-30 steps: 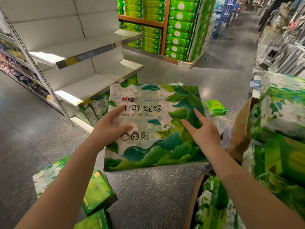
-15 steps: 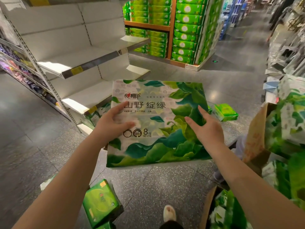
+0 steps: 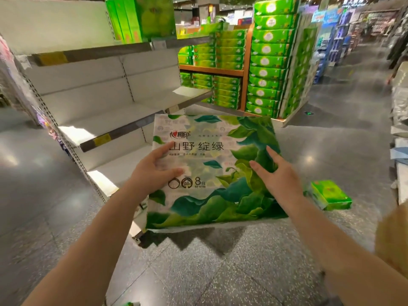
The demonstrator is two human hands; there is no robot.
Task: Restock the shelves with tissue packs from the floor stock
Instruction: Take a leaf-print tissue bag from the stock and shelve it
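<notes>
I hold a large white-and-green tissue pack (image 3: 212, 171) with a leaf print in front of me, above the floor. My left hand (image 3: 152, 173) grips its left side, thumb on the printed face. My right hand (image 3: 278, 177) presses on its right side with fingers spread. The white shelf unit (image 3: 114, 129) stands to the left and just beyond the pack, its middle and lower boards bare. Several green packs (image 3: 141, 16) stand on its top board.
A small green tissue pack (image 3: 329, 195) lies on the grey floor to the right. A tall display of green packs (image 3: 269, 62) stands behind. A brown cardboard box edge (image 3: 393, 239) shows at the right. Racks line the right aisle side.
My view has lifted and moved nearer the shelf. The pack is carried along in both hands. The floor stock and cardboard box have mostly slipped out of sight.
</notes>
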